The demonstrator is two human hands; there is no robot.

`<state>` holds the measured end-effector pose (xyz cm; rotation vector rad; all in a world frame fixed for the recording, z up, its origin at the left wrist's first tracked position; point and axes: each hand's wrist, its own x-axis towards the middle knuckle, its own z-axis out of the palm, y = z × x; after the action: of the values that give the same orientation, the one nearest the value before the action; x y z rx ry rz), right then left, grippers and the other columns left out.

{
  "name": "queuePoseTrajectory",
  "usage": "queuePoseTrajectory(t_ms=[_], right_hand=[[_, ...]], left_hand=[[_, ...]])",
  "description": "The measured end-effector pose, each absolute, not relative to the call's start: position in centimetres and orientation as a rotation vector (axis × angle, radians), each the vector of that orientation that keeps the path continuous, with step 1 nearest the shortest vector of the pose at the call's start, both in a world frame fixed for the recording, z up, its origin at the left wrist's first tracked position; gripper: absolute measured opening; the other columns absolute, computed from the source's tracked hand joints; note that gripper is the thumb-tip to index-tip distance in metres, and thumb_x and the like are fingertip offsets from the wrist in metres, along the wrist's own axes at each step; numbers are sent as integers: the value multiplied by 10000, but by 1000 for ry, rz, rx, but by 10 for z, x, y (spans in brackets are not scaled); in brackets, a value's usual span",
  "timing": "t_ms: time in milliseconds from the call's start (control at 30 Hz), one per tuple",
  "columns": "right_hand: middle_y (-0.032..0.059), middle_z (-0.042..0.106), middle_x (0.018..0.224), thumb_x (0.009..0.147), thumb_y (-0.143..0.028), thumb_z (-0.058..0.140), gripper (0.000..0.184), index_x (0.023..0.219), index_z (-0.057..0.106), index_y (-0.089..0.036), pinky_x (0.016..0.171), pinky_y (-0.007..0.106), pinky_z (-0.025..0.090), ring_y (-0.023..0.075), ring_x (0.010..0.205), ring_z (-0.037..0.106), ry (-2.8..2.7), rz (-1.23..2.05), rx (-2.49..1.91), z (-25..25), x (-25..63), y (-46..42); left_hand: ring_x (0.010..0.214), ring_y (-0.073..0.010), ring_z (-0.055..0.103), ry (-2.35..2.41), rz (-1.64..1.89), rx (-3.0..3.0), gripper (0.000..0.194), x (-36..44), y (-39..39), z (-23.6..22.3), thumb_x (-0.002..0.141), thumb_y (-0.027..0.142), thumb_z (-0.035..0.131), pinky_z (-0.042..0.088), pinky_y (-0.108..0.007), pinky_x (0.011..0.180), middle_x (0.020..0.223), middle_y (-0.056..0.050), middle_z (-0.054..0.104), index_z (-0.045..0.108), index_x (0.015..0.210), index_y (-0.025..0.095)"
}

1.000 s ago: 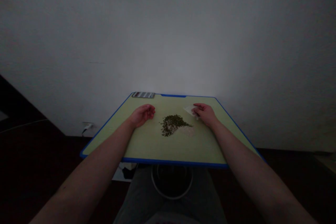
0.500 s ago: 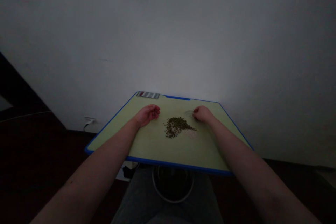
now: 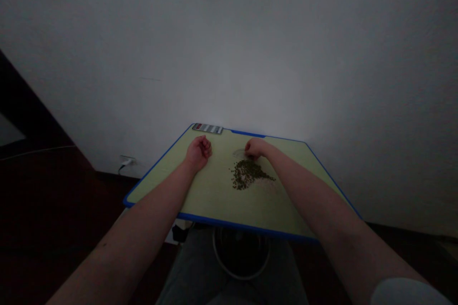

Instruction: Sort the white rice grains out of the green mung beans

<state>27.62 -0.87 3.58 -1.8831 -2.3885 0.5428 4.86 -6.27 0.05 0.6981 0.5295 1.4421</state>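
Observation:
A heap of small green beans (image 3: 246, 171) is spread on the pale green tabletop (image 3: 214, 200). Faint pale grains (image 3: 266, 184) that look like rice lie along its near right side. My right hand (image 3: 255, 147) is just behind the heap, fingers pinched on a thin, clear plastic piece with a curved edge (image 3: 238, 153) that sticks out to the left. To the left of the beans, my left hand (image 3: 199, 152) rests on its side on the table, fingers curled closed, with nothing visible in them.
A phone (image 3: 207, 128) with a lit screen lies at the table's back left corner. Blue edging (image 3: 229, 224) runs round the table, which stands against a pale wall (image 3: 229, 57). Below the front edge, a round bowl (image 3: 241, 255) sits between my legs. A plug (image 3: 127, 161) is in the wall.
My right hand has moved left with the clear plastic piece, from right of the beans to behind them. My left hand's fingers have curled tighter. The camera view has shifted somewhat.

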Motion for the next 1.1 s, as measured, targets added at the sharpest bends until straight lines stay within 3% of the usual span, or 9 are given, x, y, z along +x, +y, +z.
queuePoseTrajectory(t_ms=[267, 433, 567, 700, 1100], right_hand=[[82, 558, 1176, 891, -326, 542, 318, 1165, 541, -164, 813, 404, 507, 209, 982, 581, -2701, 753, -1908, 47, 250, -17], [78, 606, 1096, 884, -314, 551, 281, 1114, 578, -156, 786, 363, 510, 189, 917, 605, -2857, 651, -1771, 50, 235, -24], [74, 694, 955, 768, -223, 641, 230, 985, 681, -158, 741, 254, 465, 189, 852, 636, -2947, 463, -1600, 55, 224, -30], [73, 709, 964, 701, -199, 657, 278, 974, 703, -167, 708, 238, 438, 194, 847, 637, -3035, 334, -1424, 58, 215, -36], [29, 708, 984, 739, -149, 629, 303, 1033, 673, -205, 722, 208, 412, 140, 837, 619, -3235, 385, -852, 61, 217, -64]], left_hand=[[325, -66, 261, 523, 1652, 590, 284, 45, -60, 2, 737, 320, 464, 135, -223, 338, 437, 44, 346, 345, 516, 186], [304, -72, 254, 566, 1749, 544, 303, 44, -58, 2, 736, 332, 447, 120, -236, 339, 413, 46, 324, 335, 493, 191], [304, -71, 253, 593, 1802, 513, 310, 44, -57, 2, 735, 340, 453, 124, -235, 343, 409, 50, 326, 323, 494, 194], [304, -71, 251, 619, 1839, 464, 311, 42, -57, 3, 737, 340, 443, 115, -236, 347, 403, 49, 332, 327, 489, 193], [298, -63, 253, 621, 1854, 455, 332, 42, -59, 5, 763, 359, 444, 115, -229, 344, 404, 52, 339, 331, 499, 192]])
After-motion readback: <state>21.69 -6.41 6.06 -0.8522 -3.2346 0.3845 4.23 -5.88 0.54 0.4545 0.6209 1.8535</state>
